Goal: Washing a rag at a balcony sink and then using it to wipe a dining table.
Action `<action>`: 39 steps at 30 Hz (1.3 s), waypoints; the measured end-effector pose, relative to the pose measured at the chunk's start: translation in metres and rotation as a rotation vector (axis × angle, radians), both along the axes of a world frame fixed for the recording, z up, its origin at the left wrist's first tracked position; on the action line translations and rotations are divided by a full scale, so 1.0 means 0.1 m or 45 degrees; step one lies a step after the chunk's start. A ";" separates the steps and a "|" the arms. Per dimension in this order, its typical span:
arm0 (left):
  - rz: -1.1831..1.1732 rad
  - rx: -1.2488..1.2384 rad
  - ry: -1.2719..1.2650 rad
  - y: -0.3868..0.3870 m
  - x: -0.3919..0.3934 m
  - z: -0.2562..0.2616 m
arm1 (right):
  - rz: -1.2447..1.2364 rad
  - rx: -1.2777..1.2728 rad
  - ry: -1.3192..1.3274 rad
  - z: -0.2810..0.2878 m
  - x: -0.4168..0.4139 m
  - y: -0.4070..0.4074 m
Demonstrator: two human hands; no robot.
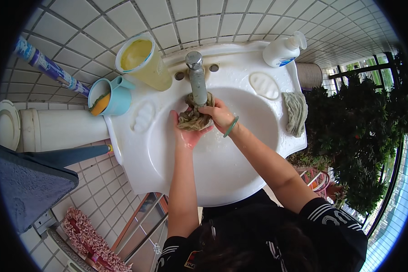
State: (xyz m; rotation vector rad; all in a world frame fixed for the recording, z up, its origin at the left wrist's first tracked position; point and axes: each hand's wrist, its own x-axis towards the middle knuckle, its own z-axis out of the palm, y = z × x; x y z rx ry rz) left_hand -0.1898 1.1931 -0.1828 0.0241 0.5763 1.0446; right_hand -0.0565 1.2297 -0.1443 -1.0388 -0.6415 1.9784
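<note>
A wet, crumpled greyish-brown cloth [193, 121] is bunched beneath the spout of the faucet [199, 86], above the basin of a white ceramic sink [231, 163]. My left hand [187, 137] cups the cloth from below, wet and with its thumb raised at the side. From the right, my right hand [221, 115] grips the cloth's upper edge between thumb and fingers. A green bangle [231, 126] circles my right wrist. Part of the cloth behind the spout is hidden.
At the sink's back left stand a plastic tub of yellowish liquid [156, 73] and a light-blue cup [120, 100] holding a sponge. A white pump bottle [280, 52] stands at the back right. A folded grey cloth [295, 114] lies on the right rim. Leafy plants [346, 136] grow beyond.
</note>
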 end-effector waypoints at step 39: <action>0.678 0.256 1.423 0.19 0.31 0.15 | -0.182 -0.298 0.311 -0.15 -0.14 -0.14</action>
